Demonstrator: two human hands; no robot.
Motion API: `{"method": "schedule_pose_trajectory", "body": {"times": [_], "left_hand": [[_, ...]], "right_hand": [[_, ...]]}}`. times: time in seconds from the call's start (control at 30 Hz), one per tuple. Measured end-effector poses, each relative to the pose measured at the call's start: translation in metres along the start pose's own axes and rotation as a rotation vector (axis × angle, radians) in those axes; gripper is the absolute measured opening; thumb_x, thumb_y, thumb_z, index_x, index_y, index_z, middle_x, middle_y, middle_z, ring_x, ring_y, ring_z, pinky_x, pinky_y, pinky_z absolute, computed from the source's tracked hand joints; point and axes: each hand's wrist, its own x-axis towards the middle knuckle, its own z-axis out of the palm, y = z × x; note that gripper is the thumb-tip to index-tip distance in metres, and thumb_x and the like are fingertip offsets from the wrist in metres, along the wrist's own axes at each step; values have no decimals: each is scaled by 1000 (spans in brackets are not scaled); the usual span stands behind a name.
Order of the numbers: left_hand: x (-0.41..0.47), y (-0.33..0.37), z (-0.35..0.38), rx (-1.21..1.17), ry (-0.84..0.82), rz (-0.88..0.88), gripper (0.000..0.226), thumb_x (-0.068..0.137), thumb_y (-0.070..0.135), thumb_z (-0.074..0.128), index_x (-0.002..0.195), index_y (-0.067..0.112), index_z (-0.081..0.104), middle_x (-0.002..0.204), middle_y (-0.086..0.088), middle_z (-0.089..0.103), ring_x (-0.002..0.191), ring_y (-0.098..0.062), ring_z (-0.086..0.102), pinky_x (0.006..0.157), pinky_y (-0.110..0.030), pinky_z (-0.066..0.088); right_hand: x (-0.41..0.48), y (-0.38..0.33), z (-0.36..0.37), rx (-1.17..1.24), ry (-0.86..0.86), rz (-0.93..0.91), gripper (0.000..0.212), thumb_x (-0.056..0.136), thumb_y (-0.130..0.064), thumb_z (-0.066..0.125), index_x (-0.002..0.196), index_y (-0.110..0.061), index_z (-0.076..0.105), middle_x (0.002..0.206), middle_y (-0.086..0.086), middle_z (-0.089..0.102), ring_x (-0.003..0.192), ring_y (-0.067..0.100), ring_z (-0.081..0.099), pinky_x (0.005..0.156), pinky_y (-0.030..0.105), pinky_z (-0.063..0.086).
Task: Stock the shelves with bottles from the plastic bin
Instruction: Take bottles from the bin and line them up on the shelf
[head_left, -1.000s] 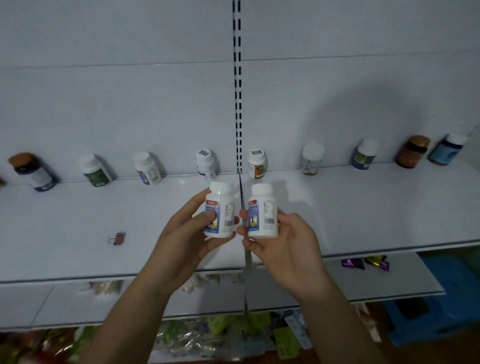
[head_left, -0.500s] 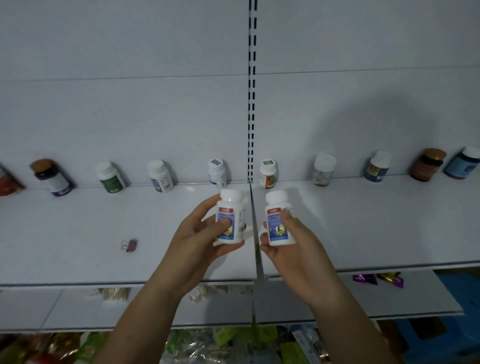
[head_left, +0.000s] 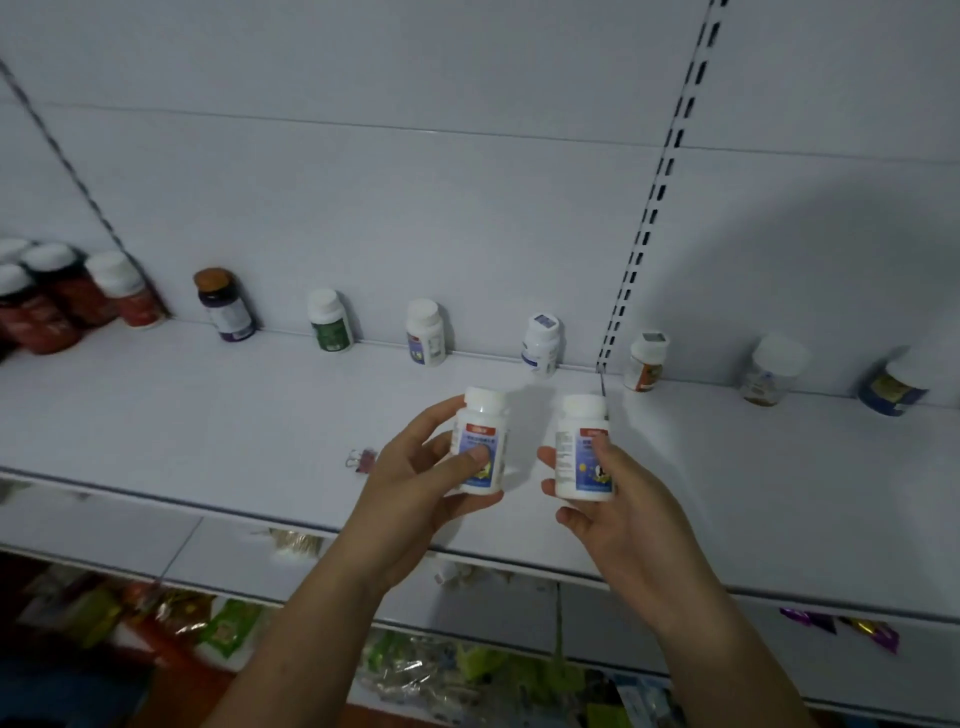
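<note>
While left hand (head_left: 415, 491) grips one capped bottle (head_left: 484, 428), right hand (head_left: 626, 512) grips another bottle (head_left: 576, 465).

White shelf (head_left: 208, 415), row of bottles (head_left: 426, 332) along its back, 1 binder clip (head_left: 362, 460)

White back panel (head_left: 415, 208), slotted upright (head_left: 653, 208), seemingly dim light
</note>
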Motion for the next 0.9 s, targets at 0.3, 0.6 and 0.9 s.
{"method": "schedule_pose_trajectory", "body": {"times": [0.3, 0.6, 0.9], "left_hand": [[-5, 11, -47, 14, 72, 18, 55, 88, 10, 73, 140, 22, 62, 124, -12, 76, 114, -34, 74, 93, -47, 63], [47, 33, -94, 453, 137, 172, 50, 90, 10, 82, 127, 37, 61, 116, 3, 76, 99, -26, 75, 76, -60, 60], [116, 26, -122, 550, -7, 177, 56, 80, 3, 89, 124, 19, 58, 123, 2, 71, 110, -16, 73, 89, -31, 62]], "right_hand": [[19, 22, 45, -211, -23, -80, 41, 93, -43, 62, 126, -20, 69, 117, 4, 79, 102, 21, 65, 78, 35, 40], [102, 27, 96, -612, 42, -424, 32, 95, -26, 76, 125, -28, 66, 114, -9, 75, 103, 8, 72, 91, 30, 56], [168, 39, 106, -803, 29, -503, 33, 98, -22, 72, 127, -36, 65, 119, -13, 73, 108, 7, 70, 97, 40, 59]]}}
